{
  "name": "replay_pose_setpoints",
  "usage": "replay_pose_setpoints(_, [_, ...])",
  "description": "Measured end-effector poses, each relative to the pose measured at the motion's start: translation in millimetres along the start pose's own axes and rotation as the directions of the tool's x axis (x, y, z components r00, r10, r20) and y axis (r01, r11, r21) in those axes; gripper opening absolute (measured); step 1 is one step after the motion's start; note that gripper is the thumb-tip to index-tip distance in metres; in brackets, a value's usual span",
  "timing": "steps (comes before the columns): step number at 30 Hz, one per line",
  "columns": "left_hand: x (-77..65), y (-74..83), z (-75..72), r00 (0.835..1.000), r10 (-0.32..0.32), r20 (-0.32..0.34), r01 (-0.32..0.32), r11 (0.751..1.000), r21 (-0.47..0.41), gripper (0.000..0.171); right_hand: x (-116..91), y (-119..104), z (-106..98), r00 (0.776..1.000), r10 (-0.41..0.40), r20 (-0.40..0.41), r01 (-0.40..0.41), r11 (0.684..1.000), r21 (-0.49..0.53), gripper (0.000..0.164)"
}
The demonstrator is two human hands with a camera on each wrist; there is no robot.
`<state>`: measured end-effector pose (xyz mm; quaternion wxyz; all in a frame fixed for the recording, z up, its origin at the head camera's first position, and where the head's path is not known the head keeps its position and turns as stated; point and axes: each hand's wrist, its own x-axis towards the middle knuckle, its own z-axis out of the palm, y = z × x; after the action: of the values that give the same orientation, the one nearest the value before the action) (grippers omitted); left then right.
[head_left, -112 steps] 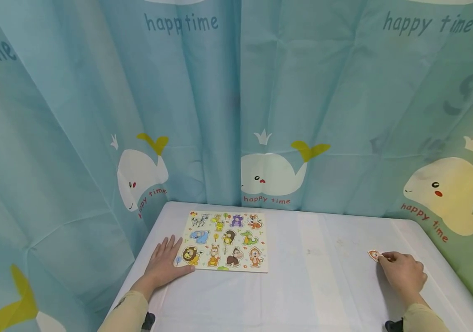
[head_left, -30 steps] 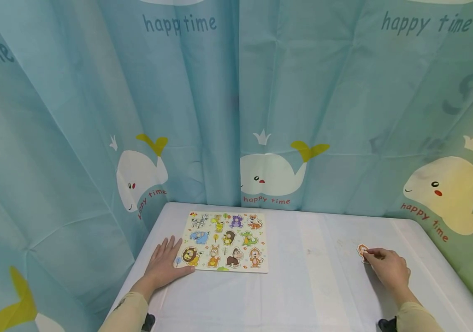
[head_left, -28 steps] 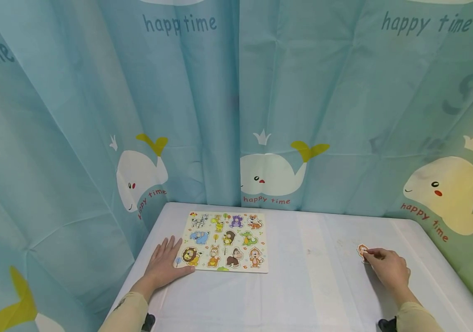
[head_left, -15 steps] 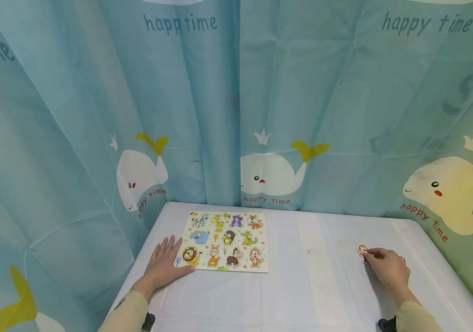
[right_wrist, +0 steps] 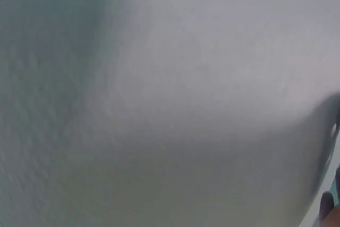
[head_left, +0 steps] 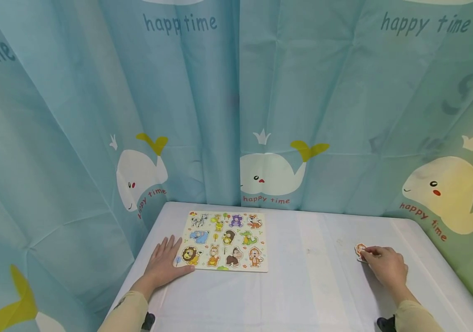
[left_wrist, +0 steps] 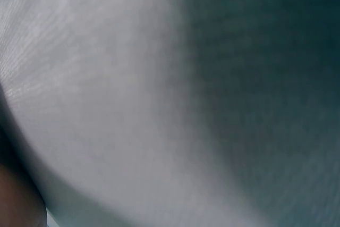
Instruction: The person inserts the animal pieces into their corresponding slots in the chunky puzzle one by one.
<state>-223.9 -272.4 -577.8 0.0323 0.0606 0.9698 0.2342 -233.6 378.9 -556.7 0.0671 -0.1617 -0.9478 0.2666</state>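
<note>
In the head view, an animal puzzle board [head_left: 220, 251] lies flat at the left of the table, with several colourful animal pictures in rows. My left hand [head_left: 164, 263] rests spread at its left edge, the thumb by the lower left corner. Over on the right, my right hand [head_left: 387, 267] pinches a small orange-and-white animal puzzle piece [head_left: 359, 251] between thumb and fingers; the fingertips cover part of it. Blurred pale cloth fills both wrist views. Only a bit of the left hand [left_wrist: 20, 200] and of the right hand [right_wrist: 330, 213] shows there, in the lower corners.
A white cloth covers the table [head_left: 294, 295]. Behind and on both sides hangs a blue-green curtain [head_left: 220, 92] printed with whales, close to the table's back edge. Faint marks [head_left: 308, 251] show on the cloth between the board and the right hand.
Since the oldest frame, my right hand has moved left with the puzzle piece, which has turned from lying sideways to more upright. Lately it shifts only slightly left. The left hand and board stay put.
</note>
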Motion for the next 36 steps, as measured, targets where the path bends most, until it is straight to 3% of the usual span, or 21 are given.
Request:
replay_pose_setpoints(11, [-0.1,-5.3,3.2,1.0,0.018,-0.025,-0.018,1.0,0.017,0.118,-10,-40,10,0.984,-0.168,-0.06,0.172,0.984,0.054,0.036])
replay_pose_setpoints(19, [0.2,-3.4,3.0,1.0,0.011,-0.02,-0.011,1.0,0.006,0.119,-21,-75,26,0.963,-0.265,-0.053,0.269,0.959,0.094,0.032])
replay_pose_setpoints(31, [0.2,3.3,-0.8,1.0,-0.008,0.01,0.008,1.0,0.018,0.119,-34,-118,48,0.938,-0.342,-0.053,0.346,0.924,0.163,0.022])
replay_pose_setpoints(36, [-0.8,1.4,0.0,1.0,-0.001,-0.01,0.001,1.0,0.005,0.118,-38,-134,58,0.926,-0.371,-0.066,0.377,0.909,0.177,0.018])
